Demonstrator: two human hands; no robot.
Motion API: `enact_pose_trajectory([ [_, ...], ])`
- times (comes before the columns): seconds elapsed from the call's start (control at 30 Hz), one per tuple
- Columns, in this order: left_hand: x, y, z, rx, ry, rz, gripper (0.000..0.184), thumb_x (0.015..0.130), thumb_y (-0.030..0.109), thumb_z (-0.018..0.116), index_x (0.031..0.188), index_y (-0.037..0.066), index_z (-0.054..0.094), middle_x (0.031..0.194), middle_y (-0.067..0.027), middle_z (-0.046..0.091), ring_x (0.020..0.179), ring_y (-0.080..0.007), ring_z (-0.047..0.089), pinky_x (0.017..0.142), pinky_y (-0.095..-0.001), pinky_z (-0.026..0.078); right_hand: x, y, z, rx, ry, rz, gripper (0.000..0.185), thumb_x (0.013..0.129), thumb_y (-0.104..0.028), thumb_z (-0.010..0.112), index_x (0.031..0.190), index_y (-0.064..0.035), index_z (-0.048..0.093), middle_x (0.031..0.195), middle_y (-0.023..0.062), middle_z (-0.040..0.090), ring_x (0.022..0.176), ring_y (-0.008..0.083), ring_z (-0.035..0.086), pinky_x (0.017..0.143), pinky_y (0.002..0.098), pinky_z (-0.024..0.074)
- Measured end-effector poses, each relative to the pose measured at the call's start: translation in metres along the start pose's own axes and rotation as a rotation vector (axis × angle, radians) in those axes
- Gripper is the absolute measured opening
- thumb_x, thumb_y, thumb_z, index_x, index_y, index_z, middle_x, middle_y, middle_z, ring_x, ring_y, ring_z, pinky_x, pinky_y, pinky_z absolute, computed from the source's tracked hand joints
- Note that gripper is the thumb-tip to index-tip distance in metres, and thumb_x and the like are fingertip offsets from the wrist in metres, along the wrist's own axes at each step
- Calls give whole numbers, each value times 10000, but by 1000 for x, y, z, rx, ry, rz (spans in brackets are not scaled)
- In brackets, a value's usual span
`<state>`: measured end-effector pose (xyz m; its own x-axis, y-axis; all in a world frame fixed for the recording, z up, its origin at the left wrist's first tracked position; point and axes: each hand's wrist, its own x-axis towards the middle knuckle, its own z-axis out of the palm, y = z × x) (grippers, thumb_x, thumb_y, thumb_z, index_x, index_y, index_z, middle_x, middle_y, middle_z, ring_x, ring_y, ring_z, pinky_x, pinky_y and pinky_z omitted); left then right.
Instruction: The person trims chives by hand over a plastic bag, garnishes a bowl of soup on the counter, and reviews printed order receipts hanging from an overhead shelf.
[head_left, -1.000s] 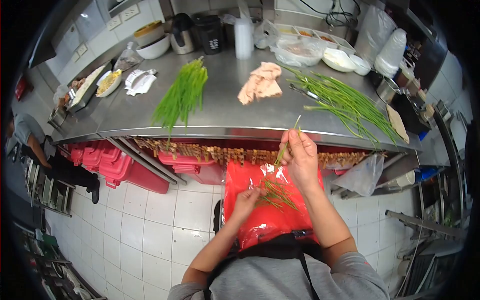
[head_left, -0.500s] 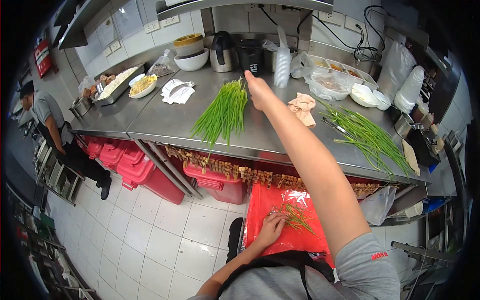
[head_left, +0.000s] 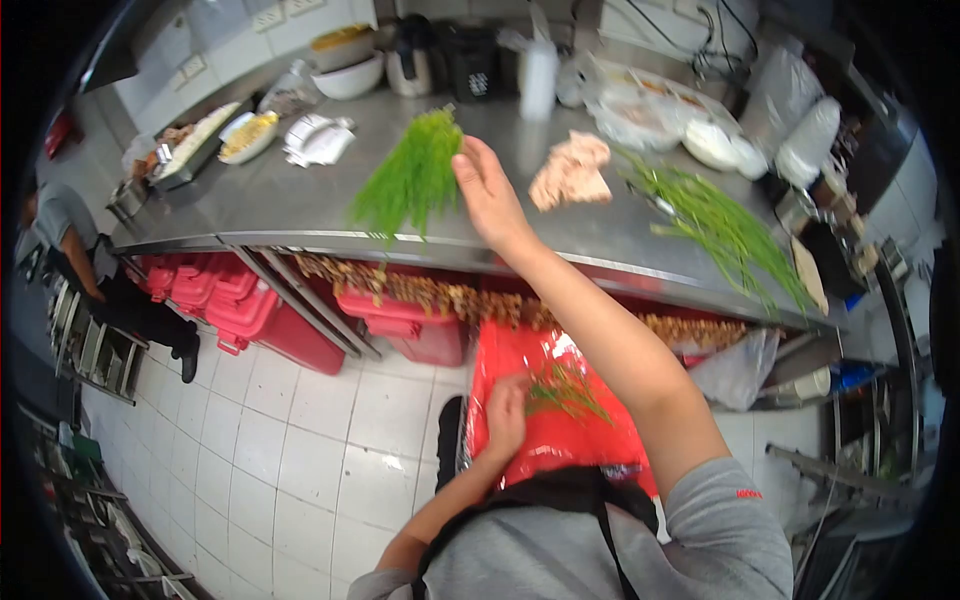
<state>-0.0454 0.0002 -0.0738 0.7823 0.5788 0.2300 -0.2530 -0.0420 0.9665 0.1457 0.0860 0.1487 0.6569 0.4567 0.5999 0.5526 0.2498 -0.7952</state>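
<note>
On the steel counter a bunch of long green chives (head_left: 405,180) lies with its near ends at the front edge. My right hand (head_left: 485,190) is at the bunch's right side, fingers stretched out and close against the stalks; whether they touch is unclear. Lower down, my left hand (head_left: 507,415) is over a red plastic bag (head_left: 540,455), left of a small heap of loose green and yellowish stalks (head_left: 570,390). Motion blurs its fingers. A second spread of green stalks (head_left: 715,225) lies on the counter's right part. Between the two bunches sits a crumpled pinkish cloth (head_left: 572,172).
Along the back stand bowls (head_left: 348,76), a steel jug (head_left: 409,65), a black container (head_left: 470,65) and stacked clear cups (head_left: 538,85). Red bins (head_left: 250,315) are under the counter. A row of wooden clips (head_left: 420,295) hangs below its edge. Another person (head_left: 75,240) stands far left.
My view has shifted. My right hand has come nearer, from beyond the chives' far end to their right side. My left hand has drawn left, off the loose stalks.
</note>
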Motion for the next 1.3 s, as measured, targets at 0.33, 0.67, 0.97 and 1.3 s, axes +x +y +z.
enact_pose_trajectory([
  [0.33, 9, -26, -10, -251, 144, -130, 352, 972, 241, 308, 1142, -29, 456, 1070, -138, 536, 1004, -199, 531, 887, -327, 430, -247, 35, -108, -620, -412, 142, 292, 793, -173, 630, 1029, -10, 574, 1001, 162, 551, 868, 303, 557, 732, 375, 451],
  [0.67, 9, -37, -8, 350, -108, -107, 339, 787, -9, 606, 1110, -1, 504, 913, -79, 571, 881, -150, 568, 728, -271, 483, -302, 75, -186, -363, -147, 764, 173, 811, -49, 585, 967, 14, 622, 810, 102, 638, 742, 168, 616, 648, 281, 471],
  [0.97, 20, 6, -21, 568, -335, -367, 479, 723, 0, 675, 1160, -25, 480, 781, -78, 641, 735, -155, 620, 714, -255, 489, -276, 39, -172, -824, -12, 256, 182, 816, -52, 567, 976, 15, 623, 895, 138, 634, 787, 240, 626, 694, 316, 484],
  [1.3, 15, 25, -17, -246, -354, -558, 430, 791, 17, 657, 1175, 7, 466, 837, -36, 634, 740, -81, 581, 635, -194, 444, -282, 28, -110, 258, -46, 885, 184, 832, -176, 640, 894, -4, 659, 758, 26, 635, 664, 82, 552, 613, 232, 446],
])
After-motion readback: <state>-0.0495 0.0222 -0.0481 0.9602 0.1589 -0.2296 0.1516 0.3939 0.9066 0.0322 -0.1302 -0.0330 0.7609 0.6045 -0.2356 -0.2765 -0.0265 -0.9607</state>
